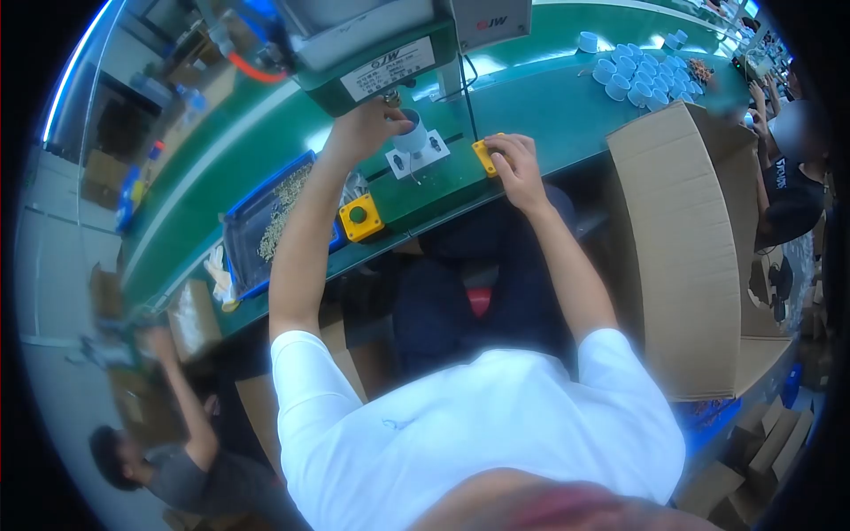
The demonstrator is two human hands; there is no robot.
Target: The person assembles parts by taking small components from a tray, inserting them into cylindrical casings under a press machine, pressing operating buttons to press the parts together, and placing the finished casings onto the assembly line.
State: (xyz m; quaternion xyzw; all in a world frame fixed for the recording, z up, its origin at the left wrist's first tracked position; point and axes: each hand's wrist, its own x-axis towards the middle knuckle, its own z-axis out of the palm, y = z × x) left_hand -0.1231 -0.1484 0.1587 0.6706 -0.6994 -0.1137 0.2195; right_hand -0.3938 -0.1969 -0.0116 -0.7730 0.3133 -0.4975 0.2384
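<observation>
My left hand (366, 133) is under the head of a bench press (381, 66), its fingers closed at the rim of a light blue-white plastic cup (413, 140). The cup stands on a white fixture plate (430, 159) with dark clamps, and a thin wire hangs beside its base. At the bench edge, my right hand (517, 166) curls over a yellow button box (483, 159), thumb and fingers bent on it. The button itself is hidden under the hand. A second yellow box (360, 219) with a green button sits nearer my left forearm.
A blue tray (232, 257) of small pale parts lies left, partly behind my forearm. Several similar cups (639, 75) cluster at the back right. A large open carton (677, 257) stands on my right. Other people (181, 465) work at left and far right.
</observation>
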